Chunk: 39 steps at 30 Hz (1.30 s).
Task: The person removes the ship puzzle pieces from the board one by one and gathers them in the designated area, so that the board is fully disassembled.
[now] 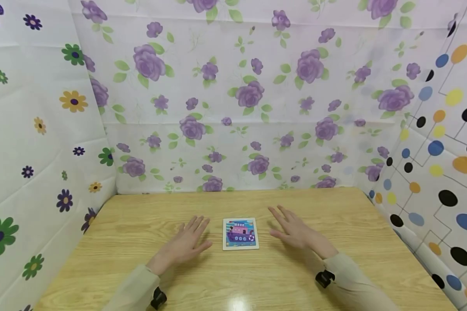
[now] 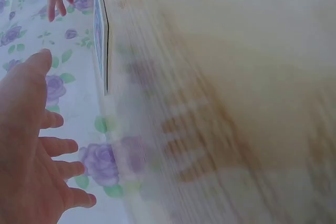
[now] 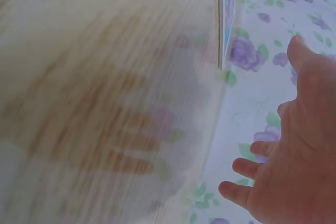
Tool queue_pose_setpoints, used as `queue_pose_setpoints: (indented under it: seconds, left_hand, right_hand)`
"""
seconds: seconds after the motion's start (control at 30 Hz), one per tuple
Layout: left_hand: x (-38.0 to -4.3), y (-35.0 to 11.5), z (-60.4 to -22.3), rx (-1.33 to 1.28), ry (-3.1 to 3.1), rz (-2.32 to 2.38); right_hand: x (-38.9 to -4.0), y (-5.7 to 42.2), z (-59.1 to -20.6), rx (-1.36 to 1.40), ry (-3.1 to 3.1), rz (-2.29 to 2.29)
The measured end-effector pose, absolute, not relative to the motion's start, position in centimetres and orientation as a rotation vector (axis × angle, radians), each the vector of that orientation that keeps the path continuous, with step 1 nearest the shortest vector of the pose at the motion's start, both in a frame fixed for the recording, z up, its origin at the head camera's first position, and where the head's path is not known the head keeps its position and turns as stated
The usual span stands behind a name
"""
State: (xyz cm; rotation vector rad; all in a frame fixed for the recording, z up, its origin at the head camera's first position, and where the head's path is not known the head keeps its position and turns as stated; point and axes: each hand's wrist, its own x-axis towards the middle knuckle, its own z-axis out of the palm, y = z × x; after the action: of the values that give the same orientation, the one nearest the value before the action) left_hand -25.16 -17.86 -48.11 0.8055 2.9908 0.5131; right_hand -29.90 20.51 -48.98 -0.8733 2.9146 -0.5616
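A square puzzle board (image 1: 241, 233) with a white frame and a picture of a purple and pink boat lies flat on the wooden table. My left hand (image 1: 184, 243) is to its left, fingers spread and apart from it. On the other side, my right hand (image 1: 293, 230) hovers with its fingers extended, holding nothing. Both wrist views show the board edge-on, as a thin slab (image 2: 100, 38) in the left one and a slim strip (image 3: 227, 19) in the right one. Each palm appears raised above the tabletop, which reflects the fingers.
The wooden table (image 1: 148, 216) has a glossy surface. Behind it hangs a cloth (image 1: 225, 142) with purple roses. A flower-patterned cloth (image 1: 43, 142) borders the left side, and a dotted cloth (image 1: 428, 181) borders the right. Dark bands sit on both wrists.
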Motion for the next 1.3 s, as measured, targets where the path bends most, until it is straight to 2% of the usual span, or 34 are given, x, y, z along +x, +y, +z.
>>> queue_pose_setpoints:
  seconds: [0.63,1.3]
  left_hand:
    - [-25.5,-16.5,-48.0,0.783,2.933,0.543]
    - [-24.7,-13.7,-48.7,0.833,2.870,0.366]
  right_hand:
    - [-30.7,18.5,-48.1,-0.816,2.698,-0.851]
    - [-32.2,16.4,-48.9,-0.981,2.599,-0.934]
